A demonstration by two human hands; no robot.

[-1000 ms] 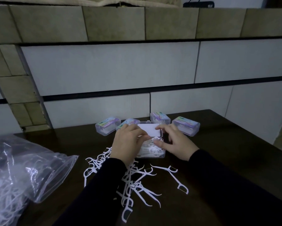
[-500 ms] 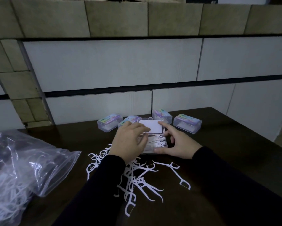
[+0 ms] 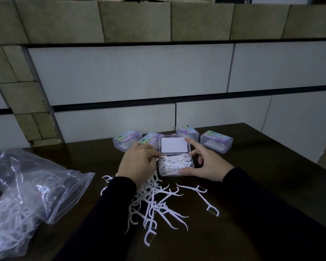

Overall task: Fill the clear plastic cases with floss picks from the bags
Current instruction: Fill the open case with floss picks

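Observation:
An open clear plastic case (image 3: pixel 176 167) lies in the middle of the dark table, its base filled with white floss picks and its lid (image 3: pixel 174 145) folded back flat. My left hand (image 3: pixel 138 164) rests at the case's left edge, fingertips touching the picks inside. My right hand (image 3: pixel 205 162) is spread at the right side, thumb on the front corner, index finger on the lid's far right corner. A loose pile of floss picks (image 3: pixel 154 202) lies in front of the case. A clear zip bag (image 3: pixel 26 194) with more picks lies at the left.
Several closed cases with colourful labels stand behind the open one: (image 3: pixel 127 140), (image 3: pixel 151 141), (image 3: pixel 187 131), (image 3: pixel 216 141). A tiled wall rises right behind them. The table's right edge (image 3: pixel 297 153) runs diagonally at the right.
The lid has swung further back and now lies flat. My right hand has opened and shifted to the case's right side; my left hand has slid off to the left edge.

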